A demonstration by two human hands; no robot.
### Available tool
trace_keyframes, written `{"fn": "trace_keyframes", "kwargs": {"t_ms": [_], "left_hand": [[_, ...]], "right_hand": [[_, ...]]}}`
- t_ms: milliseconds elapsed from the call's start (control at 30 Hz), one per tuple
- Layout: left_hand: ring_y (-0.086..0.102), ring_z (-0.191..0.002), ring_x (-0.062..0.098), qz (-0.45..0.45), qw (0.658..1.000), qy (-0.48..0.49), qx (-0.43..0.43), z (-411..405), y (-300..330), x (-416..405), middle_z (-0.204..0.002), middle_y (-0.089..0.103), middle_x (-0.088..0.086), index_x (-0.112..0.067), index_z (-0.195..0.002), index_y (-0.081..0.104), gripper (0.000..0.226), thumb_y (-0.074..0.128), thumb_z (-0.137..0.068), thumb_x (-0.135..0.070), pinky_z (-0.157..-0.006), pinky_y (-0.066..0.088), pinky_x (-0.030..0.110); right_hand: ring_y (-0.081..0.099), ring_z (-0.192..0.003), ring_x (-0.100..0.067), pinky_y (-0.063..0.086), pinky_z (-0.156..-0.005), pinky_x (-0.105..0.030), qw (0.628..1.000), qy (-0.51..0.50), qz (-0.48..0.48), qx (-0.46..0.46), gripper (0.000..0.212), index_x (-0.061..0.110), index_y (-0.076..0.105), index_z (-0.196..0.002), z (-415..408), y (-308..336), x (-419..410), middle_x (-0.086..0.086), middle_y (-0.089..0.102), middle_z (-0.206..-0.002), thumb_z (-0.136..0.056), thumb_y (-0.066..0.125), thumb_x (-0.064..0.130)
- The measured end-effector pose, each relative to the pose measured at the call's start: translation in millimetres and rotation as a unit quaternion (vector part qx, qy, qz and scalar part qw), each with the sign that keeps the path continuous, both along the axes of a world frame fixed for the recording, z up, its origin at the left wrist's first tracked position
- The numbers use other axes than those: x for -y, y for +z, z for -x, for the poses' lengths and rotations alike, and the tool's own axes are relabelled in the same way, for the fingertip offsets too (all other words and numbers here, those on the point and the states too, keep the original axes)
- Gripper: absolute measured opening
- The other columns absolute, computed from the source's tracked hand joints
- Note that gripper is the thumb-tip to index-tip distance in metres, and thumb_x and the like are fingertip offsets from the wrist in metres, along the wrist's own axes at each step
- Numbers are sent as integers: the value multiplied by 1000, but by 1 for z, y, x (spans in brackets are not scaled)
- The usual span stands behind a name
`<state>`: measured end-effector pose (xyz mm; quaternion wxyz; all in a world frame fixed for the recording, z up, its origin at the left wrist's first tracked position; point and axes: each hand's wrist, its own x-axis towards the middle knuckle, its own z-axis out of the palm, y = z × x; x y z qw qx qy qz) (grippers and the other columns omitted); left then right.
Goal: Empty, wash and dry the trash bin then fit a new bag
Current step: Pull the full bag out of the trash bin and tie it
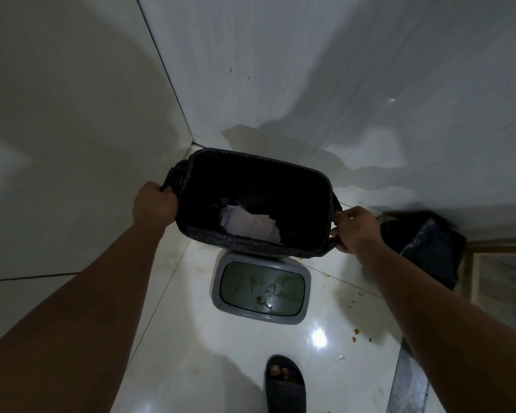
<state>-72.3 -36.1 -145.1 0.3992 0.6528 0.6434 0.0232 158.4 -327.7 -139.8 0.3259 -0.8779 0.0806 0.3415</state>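
Note:
A trash bin lined with a black bag (245, 242) stands in the corner of a tiled room, its mouth open toward me. White crumpled paper (251, 223) lies inside the bag. My left hand (154, 204) grips the bag's edge at the bin's left rim. My right hand (356, 229) pinches the bag's edge at the right rim. The bin's grey swing lid (261, 286), soiled with specks, lies flat on the floor just in front of the bin.
Another black bag (426, 245) sits on the floor at the right, beside a wooden frame (474, 269). Brown spills (355, 333) dot the glossy white floor tiles. My foot in a black slipper (285, 383) stands near the bottom. White walls close in behind the bin.

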Motion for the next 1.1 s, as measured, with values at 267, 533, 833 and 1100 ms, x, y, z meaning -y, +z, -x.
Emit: {"fn": "trace_keyframes", "kwargs": {"t_ms": [267, 533, 833, 1100], "left_hand": [[55, -63, 18, 193, 957, 166, 141, -2, 17, 6, -74, 58, 10, -9, -76, 57, 29, 46, -102, 0, -78, 54, 44], [70, -93, 23, 231, 930, 192, 213, 24, 22, 9, -103, 71, 8, -12, -98, 68, 8, 60, -100, -13, -70, 60, 37], [72, -97, 22, 261, 929, 172, 200, 43, 20, 38, -103, 74, 6, -10, -98, 66, 9, 59, -101, -5, -80, 61, 37], [72, -70, 34, -73, 997, 27, 24, 40, -1, 58, -81, 70, 12, -9, -86, 58, 8, 58, -84, -16, -67, 63, 49]], "right_hand": [[65, -68, -23, 59, -68, -33, 976, -118, -115, -141, 9, 8, 68, -89, 8, 8, 16, -5, 65, -74, -90, 64, 16], [72, -88, -29, 59, -91, -45, 941, -151, -150, -262, 12, 8, 68, -97, 37, 12, 36, -11, 71, -94, -90, 58, 3], [70, -116, -32, 59, -91, -48, 909, -191, -184, -322, 26, 5, 64, -122, 62, -1, 53, -17, 74, -122, -97, 60, 5], [76, -82, -27, 64, -69, -38, 925, -244, -191, -221, 10, -5, 67, -100, 85, -6, 49, -20, 73, -96, -98, 65, 5]]}}
